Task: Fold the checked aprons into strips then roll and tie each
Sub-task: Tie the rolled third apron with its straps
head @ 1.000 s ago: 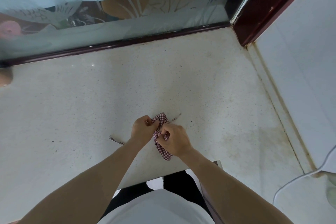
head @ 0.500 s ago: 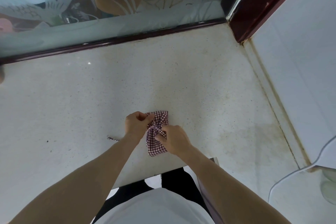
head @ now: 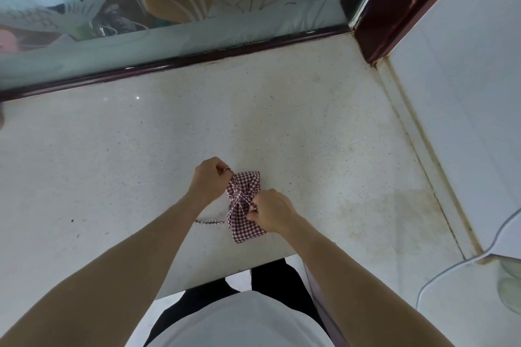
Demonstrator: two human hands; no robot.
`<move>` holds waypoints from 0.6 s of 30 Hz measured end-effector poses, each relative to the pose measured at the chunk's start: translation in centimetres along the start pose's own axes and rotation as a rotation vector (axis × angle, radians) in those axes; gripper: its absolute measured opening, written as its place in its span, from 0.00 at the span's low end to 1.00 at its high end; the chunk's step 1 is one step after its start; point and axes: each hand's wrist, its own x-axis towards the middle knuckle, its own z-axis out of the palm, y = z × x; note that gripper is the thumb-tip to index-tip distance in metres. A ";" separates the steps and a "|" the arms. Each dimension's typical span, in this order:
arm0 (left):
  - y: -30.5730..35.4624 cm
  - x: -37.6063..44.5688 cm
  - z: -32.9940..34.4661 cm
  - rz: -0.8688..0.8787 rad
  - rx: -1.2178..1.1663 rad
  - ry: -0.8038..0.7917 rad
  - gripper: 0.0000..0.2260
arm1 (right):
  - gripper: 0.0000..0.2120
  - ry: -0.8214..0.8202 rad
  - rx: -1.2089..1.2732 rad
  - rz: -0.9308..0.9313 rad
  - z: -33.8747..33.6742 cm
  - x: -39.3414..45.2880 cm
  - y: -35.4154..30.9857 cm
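Observation:
A small rolled bundle of red-and-white checked apron (head: 244, 205) lies on the pale speckled counter (head: 141, 163), cinched at its middle by its own strap. My left hand (head: 210, 179) pinches one strap end at the bundle's upper left corner. My right hand (head: 272, 210) pinches the other strap end at the bundle's right side, by the knot. A loose length of checked strap (head: 210, 222) trails left from under the bundle, beneath my left forearm.
A dark red frame (head: 197, 58) with frosted glass above it bounds the counter at the back. A white wall (head: 465, 121) closes the right side. A white cable (head: 451, 270) and a pale green object (head: 510, 287) sit at the lower right. The counter's front edge (head: 231, 276) runs just below my forearms.
The bundle has turned and spread so more checked cloth shows. My hands have drawn apart, the left one up and left, pulling the strap tight round the middle.

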 end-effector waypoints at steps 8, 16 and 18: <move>-0.7 -0.4 0.6 -0.079 -0.092 0.015 0.02 | 0.14 -0.027 0.020 0.027 0.3 0.5 0.2; -0.8 0.3 -0.4 -0.053 0.008 -0.255 0.06 | 0.11 -0.047 0.008 0.048 0.6 0.8 0.4; -0.3 0.6 -1.6 -0.030 0.040 -0.454 0.09 | 0.11 -0.053 0.001 0.052 0.7 0.8 0.5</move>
